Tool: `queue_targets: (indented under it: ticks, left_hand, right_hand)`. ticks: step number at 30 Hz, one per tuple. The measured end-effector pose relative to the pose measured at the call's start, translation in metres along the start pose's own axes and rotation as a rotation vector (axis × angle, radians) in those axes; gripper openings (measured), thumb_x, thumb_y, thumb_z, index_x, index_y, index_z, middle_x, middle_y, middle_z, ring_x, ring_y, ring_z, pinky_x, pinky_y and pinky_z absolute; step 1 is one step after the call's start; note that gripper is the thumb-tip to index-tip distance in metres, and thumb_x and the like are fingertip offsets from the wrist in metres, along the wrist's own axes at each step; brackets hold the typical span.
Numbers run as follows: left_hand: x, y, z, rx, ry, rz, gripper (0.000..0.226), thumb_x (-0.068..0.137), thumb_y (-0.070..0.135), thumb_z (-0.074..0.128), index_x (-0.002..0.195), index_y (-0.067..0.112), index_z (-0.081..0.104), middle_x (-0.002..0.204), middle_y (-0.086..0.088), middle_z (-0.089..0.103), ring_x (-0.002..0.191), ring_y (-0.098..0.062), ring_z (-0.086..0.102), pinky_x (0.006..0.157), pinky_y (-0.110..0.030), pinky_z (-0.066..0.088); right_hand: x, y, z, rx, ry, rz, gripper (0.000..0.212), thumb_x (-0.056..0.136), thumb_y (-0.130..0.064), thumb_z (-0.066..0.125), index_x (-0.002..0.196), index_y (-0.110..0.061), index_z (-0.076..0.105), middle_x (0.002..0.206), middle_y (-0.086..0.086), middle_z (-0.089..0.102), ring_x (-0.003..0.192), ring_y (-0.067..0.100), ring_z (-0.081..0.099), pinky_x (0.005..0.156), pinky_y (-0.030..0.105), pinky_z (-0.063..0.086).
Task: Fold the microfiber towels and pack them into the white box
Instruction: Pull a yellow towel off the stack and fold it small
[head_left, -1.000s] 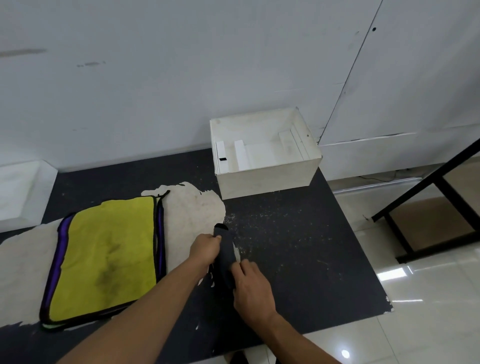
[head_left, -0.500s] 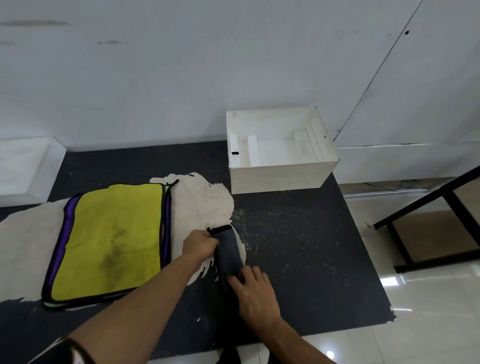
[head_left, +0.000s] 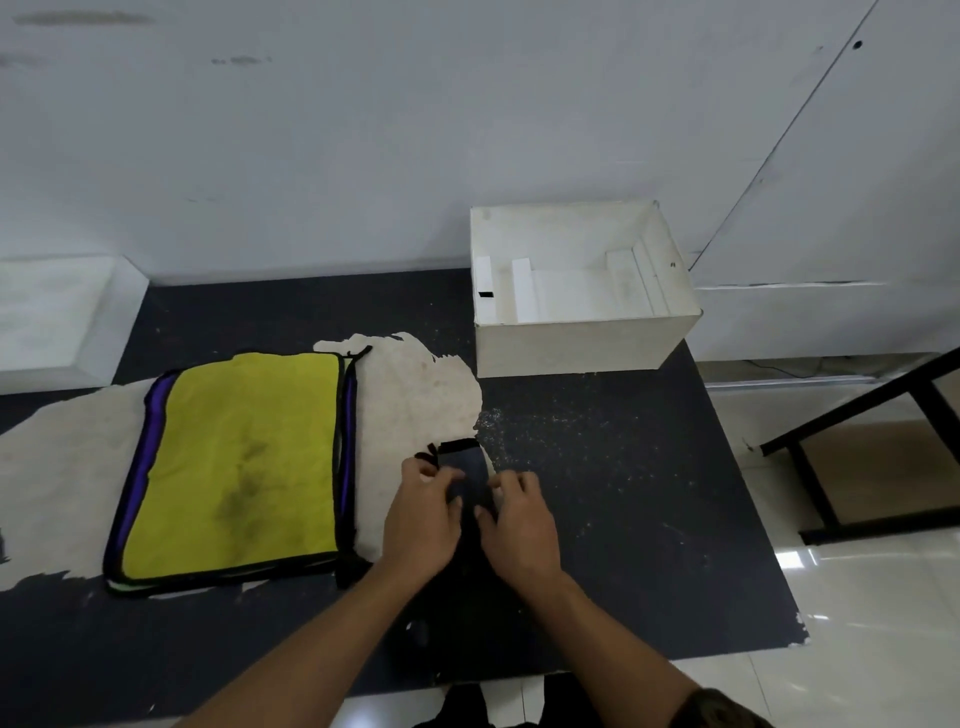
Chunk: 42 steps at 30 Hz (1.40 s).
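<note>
The bench (head_left: 649, 519) is carrying the yellow towel (head_left: 244, 462) at centre left, the white box (head_left: 582, 340) upper right. At centre I'm judging the dark towel (head_left: 464, 460) soft, limp; left grip (head_left: 423, 514) and right grip (head_left: 519, 525) are pinching its sides.

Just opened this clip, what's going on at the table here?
A person is working on a small dark towel on the black table. The left hand and right hand grip it from either side, apparently mid-fold. A yellow towel with purple and black edging lies flat to the left, untouched. The white box sits at the back right, with no towel visible inside it.
</note>
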<state>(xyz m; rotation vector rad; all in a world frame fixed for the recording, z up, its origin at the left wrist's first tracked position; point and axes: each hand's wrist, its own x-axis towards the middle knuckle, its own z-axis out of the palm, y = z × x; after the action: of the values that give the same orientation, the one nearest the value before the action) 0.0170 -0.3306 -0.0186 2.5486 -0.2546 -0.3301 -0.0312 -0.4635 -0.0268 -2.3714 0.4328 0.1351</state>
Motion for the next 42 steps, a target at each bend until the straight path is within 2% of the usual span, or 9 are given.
queue_targets:
  ticks: [5, 11, 15, 19, 23, 27, 31, 37, 42]
  left_hand:
    - [-0.010, -0.019, 0.006, 0.066, -0.084, -0.031, 0.054, 0.089, 0.033, 0.064, 0.139, 0.034, 0.044, 0.119, 0.001, 0.034, 0.088, -0.012, 0.055, 0.074, -0.027, 0.051]
    - [-0.011, -0.022, 0.008, -0.003, -0.169, -0.039, 0.059, 0.091, 0.022, 0.057, 0.144, 0.032, 0.033, 0.126, -0.002, 0.034, 0.089, -0.018, 0.059, 0.075, -0.027, 0.047]
    - [-0.013, -0.023, 0.004, -0.061, -0.214, -0.054, 0.052, 0.098, 0.018, 0.046, 0.147, 0.028, 0.032, 0.131, -0.005, 0.035, 0.101, -0.022, 0.057, 0.083, -0.029, 0.046]
    - [-0.017, -0.015, -0.010, -0.155, -0.169, -0.079, 0.046, 0.102, 0.028, 0.041, 0.147, 0.022, 0.031, 0.140, -0.008, 0.035, 0.114, -0.022, 0.055, 0.097, -0.034, 0.044]
    - [-0.016, 0.001, -0.022, -0.256, -0.091, -0.121, 0.066, 0.101, 0.041, 0.039, 0.155, 0.017, 0.008, 0.154, -0.005, 0.032, 0.131, -0.022, 0.047, 0.107, -0.041, 0.041]
    - [-0.012, 0.026, -0.035, -0.361, -0.008, -0.016, 0.049, 0.102, 0.037, 0.039, 0.148, 0.025, 0.025, 0.124, 0.002, 0.062, 0.108, -0.016, 0.063, 0.088, -0.034, 0.054]
    - [0.001, 0.064, -0.055, -0.418, 0.139, 0.138, 0.033, 0.102, 0.031, 0.042, 0.134, 0.030, 0.043, 0.113, 0.011, 0.065, 0.101, -0.004, 0.064, 0.081, -0.022, 0.055]
    - [0.046, 0.127, -0.097, -0.290, 0.285, 0.223, 0.049, 0.102, 0.032, 0.040, 0.149, 0.021, 0.032, 0.108, 0.007, 0.063, 0.092, -0.014, 0.063, 0.071, -0.025, 0.049]
    - [0.092, 0.178, -0.119, -0.249, 0.255, 0.220, 0.038, 0.102, 0.026, 0.040, 0.139, 0.023, 0.032, 0.100, 0.002, 0.065, 0.082, -0.014, 0.062, 0.065, -0.029, 0.049]
  right_hand:
    - [0.012, -0.003, 0.007, -0.085, -0.061, 0.040, 0.033, 0.084, -0.036, 0.071, 0.105, -0.024, 0.049, 0.109, -0.002, 0.049, 0.096, 0.017, 0.054, 0.073, 0.024, 0.037]
    - [0.031, -0.016, 0.009, 0.268, -0.083, 0.373, 0.047, 0.079, -0.041, 0.076, 0.105, -0.021, 0.043, 0.099, -0.004, 0.054, 0.087, 0.016, 0.055, 0.070, 0.027, 0.043]
    - [0.041, -0.017, 0.009, 0.332, -0.277, 0.435, 0.037, 0.080, -0.039, 0.074, 0.102, -0.010, 0.068, 0.099, 0.001, 0.070, 0.087, 0.017, 0.065, 0.075, 0.034, 0.056]
    - [0.039, -0.023, 0.001, 0.552, -0.324, 0.456, 0.021, 0.081, -0.026, 0.070, 0.097, -0.012, 0.068, 0.099, 0.009, 0.071, 0.093, 0.024, 0.067, 0.087, 0.046, 0.057]
    - [0.034, -0.035, -0.019, 0.834, -0.334, 0.419, 0.016, 0.085, -0.017, 0.066, 0.101, -0.015, 0.067, 0.100, 0.006, 0.073, 0.094, 0.022, 0.069, 0.088, 0.045, 0.057]
    - [0.034, -0.054, -0.050, 1.018, -0.280, 0.287, 0.020, 0.090, -0.019, 0.066, 0.110, -0.017, 0.066, 0.101, 0.000, 0.074, 0.090, 0.013, 0.072, 0.074, 0.031, 0.058]
    - [0.047, -0.072, -0.091, 0.999, -0.184, 0.114, 0.025, 0.085, -0.026, 0.075, 0.108, -0.018, 0.068, 0.096, -0.003, 0.076, 0.089, 0.012, 0.072, 0.070, 0.024, 0.056]
    - [0.104, -0.092, -0.160, 0.968, -0.031, -0.011, 0.014, 0.088, -0.019, 0.071, 0.101, -0.019, 0.067, 0.092, -0.003, 0.076, 0.084, 0.011, 0.072, 0.067, 0.026, 0.058]
    - [0.154, -0.095, -0.212, 0.991, 0.003, -0.049, 0.009, 0.092, -0.021, 0.065, 0.101, -0.019, 0.067, 0.094, -0.001, 0.075, 0.086, 0.017, 0.073, 0.071, 0.037, 0.061]
